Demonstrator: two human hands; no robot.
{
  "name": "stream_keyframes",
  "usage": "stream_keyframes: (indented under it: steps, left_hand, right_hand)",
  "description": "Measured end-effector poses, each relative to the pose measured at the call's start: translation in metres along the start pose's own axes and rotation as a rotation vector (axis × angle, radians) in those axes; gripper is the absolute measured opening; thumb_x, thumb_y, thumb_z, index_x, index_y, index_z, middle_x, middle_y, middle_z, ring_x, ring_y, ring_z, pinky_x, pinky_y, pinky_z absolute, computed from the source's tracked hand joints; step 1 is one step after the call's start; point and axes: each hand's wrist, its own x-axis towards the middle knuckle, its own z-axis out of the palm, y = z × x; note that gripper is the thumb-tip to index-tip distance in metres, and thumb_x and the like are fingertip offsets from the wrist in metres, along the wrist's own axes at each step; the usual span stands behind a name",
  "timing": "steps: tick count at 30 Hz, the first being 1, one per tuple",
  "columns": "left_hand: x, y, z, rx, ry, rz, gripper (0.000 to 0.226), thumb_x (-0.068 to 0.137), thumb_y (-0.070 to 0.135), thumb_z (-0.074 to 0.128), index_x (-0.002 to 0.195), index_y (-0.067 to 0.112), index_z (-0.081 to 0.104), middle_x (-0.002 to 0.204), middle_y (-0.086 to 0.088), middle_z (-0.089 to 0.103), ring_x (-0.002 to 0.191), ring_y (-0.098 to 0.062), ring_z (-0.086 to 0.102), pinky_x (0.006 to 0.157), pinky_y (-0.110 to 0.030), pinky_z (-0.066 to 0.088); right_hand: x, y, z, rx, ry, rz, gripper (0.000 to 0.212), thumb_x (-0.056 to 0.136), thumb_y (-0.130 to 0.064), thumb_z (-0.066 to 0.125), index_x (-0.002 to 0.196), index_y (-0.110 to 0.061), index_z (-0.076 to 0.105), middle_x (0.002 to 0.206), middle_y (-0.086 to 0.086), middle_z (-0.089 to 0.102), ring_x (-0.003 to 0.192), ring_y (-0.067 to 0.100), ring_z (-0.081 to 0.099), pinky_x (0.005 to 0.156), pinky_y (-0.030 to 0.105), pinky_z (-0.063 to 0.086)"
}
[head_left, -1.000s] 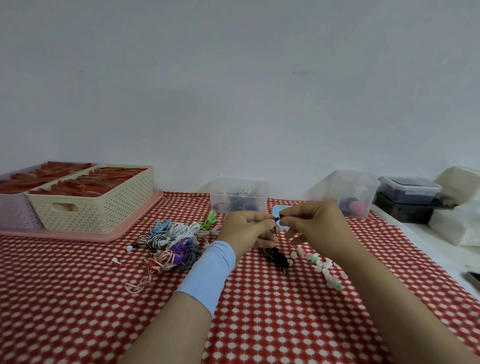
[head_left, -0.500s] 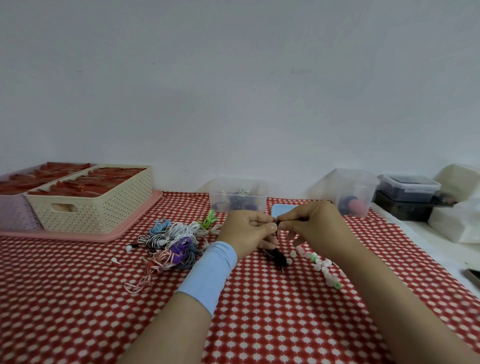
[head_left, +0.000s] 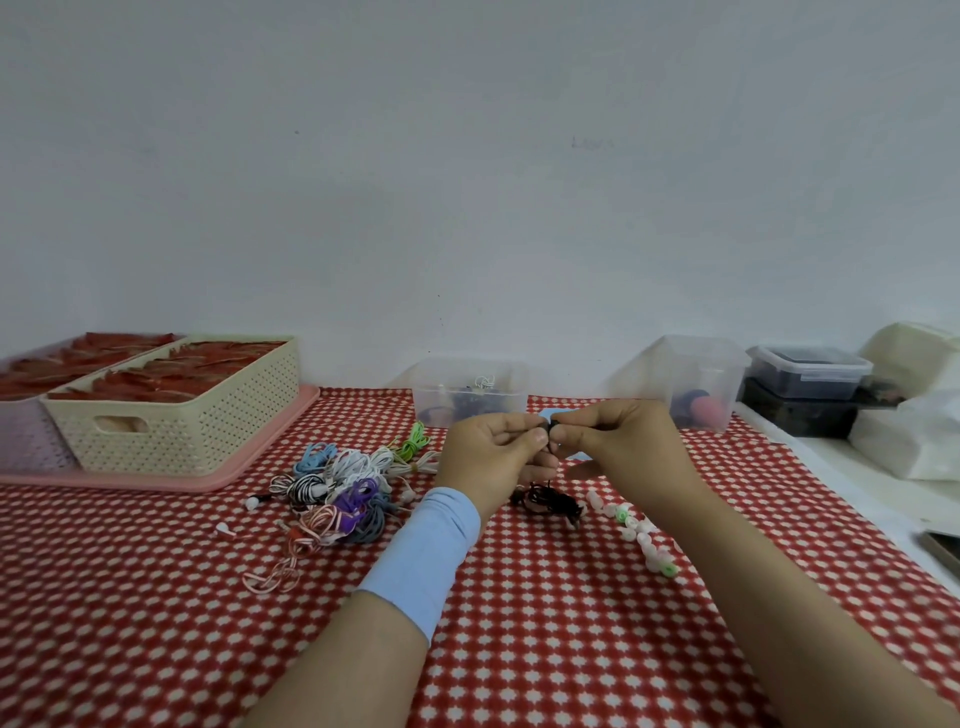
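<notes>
My left hand (head_left: 491, 457) and my right hand (head_left: 621, 441) meet above the red checked tablecloth (head_left: 545, 623), both pinching a small black earbud (head_left: 549, 429) at their fingertips. Its black cable (head_left: 553, 503) hangs down and lies coiled on the cloth below the hands. A light blue band (head_left: 423, 558) wraps my left wrist. To the right of the coil, a line of small white and green ear tips (head_left: 636, 530) lies on the cloth.
A heap of coloured earphone cables (head_left: 343, 491) lies to the left. A cream basket (head_left: 176, 410) with red packets stands on a pink tray (head_left: 260, 457). Two clear tubs (head_left: 470, 389) (head_left: 704, 382) stand at the back, with dark lidded boxes (head_left: 808, 382) on the right.
Both hands stay together at the earbud; the fingertips have closed in tighter on it. Nothing on the cloth has moved.
</notes>
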Motion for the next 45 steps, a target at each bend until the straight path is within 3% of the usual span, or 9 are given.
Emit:
stream_keyframes:
  steps: [5, 9, 12, 18, 22, 29, 34, 45]
  left_hand:
    - [0.000, -0.002, 0.004, 0.112, 0.067, 0.070, 0.014, 0.092, -0.001, 0.062, 0.092, 0.010, 0.069, 0.070, -0.006, 0.073, 0.060, -0.015, 0.070, 0.061, -0.027, 0.060]
    - [0.000, -0.003, 0.005, 0.285, 0.090, 0.185, 0.014, 0.091, 0.000, 0.062, 0.100, 0.007, 0.071, 0.073, -0.003, 0.072, 0.063, -0.014, 0.071, 0.062, -0.025, 0.060]
    - [-0.001, -0.003, 0.007, 0.334, 0.085, 0.236, 0.015, 0.092, 0.001, 0.062, 0.102, 0.006, 0.071, 0.073, -0.003, 0.071, 0.063, -0.014, 0.071, 0.064, -0.028, 0.061]
    - [-0.001, -0.008, 0.010, 0.457, 0.146, 0.387, 0.019, 0.091, 0.002, 0.062, 0.105, 0.011, 0.073, 0.078, 0.001, 0.072, 0.067, -0.007, 0.070, 0.071, -0.031, 0.062]
    - [0.002, -0.011, 0.008, 0.601, 0.154, 0.506, 0.020, 0.090, 0.004, 0.062, 0.105, 0.011, 0.074, 0.088, -0.003, 0.074, 0.078, -0.014, 0.070, 0.077, -0.033, 0.061]
    - [0.003, -0.008, -0.003, 0.357, 0.052, 0.221, 0.018, 0.091, 0.002, 0.063, 0.104, 0.011, 0.072, 0.088, -0.004, 0.073, 0.072, -0.016, 0.073, 0.070, -0.034, 0.062]
    - [0.001, 0.000, -0.010, 0.248, -0.047, 0.124, 0.018, 0.091, -0.001, 0.063, 0.098, 0.013, 0.070, 0.085, -0.008, 0.073, 0.071, -0.019, 0.074, 0.065, -0.028, 0.061]
    - [-0.002, 0.004, -0.013, 0.190, -0.142, 0.091, 0.015, 0.090, -0.003, 0.065, 0.103, 0.002, 0.071, 0.073, -0.010, 0.071, 0.061, -0.015, 0.070, 0.060, -0.024, 0.059]
  right_hand:
    - [0.002, 0.003, 0.002, -0.010, 0.030, 0.016, 0.006, 0.083, -0.008, 0.079, 0.084, -0.014, 0.080, 0.078, 0.001, 0.077, 0.075, 0.014, 0.075, 0.062, 0.024, 0.061]
    - [0.001, 0.005, 0.000, -0.042, 0.013, 0.065, 0.002, 0.082, -0.015, 0.081, 0.083, -0.013, 0.082, 0.081, -0.001, 0.078, 0.079, 0.012, 0.074, 0.064, 0.031, 0.063]
    - [0.000, 0.005, -0.004, 0.058, -0.026, 0.155, 0.007, 0.084, -0.015, 0.079, 0.085, -0.009, 0.081, 0.086, 0.003, 0.078, 0.086, 0.015, 0.075, 0.070, 0.039, 0.064]
    - [-0.001, 0.005, 0.000, 0.224, -0.048, 0.334, 0.014, 0.088, -0.017, 0.075, 0.092, -0.004, 0.079, 0.093, 0.012, 0.077, 0.088, 0.023, 0.068, 0.075, 0.042, 0.064]
    - [0.001, 0.004, 0.001, 0.307, -0.098, 0.428, 0.017, 0.091, -0.017, 0.072, 0.096, -0.003, 0.078, 0.100, 0.017, 0.075, 0.090, 0.027, 0.062, 0.077, 0.038, 0.062]
    - [0.000, -0.003, -0.004, 0.279, -0.141, 0.430, 0.022, 0.094, -0.019, 0.069, 0.102, 0.000, 0.076, 0.099, 0.017, 0.077, 0.069, 0.016, 0.063, 0.061, 0.029, 0.057]
    - [-0.001, -0.005, -0.014, 0.338, -0.234, 0.484, 0.020, 0.097, -0.012, 0.062, 0.104, 0.001, 0.075, 0.103, 0.016, 0.076, 0.074, 0.016, 0.065, 0.059, 0.029, 0.059]
    - [-0.002, -0.004, -0.013, 0.314, -0.259, 0.519, 0.013, 0.089, -0.014, 0.069, 0.090, -0.004, 0.077, 0.086, 0.006, 0.075, 0.058, 0.009, 0.060, 0.050, 0.026, 0.057]
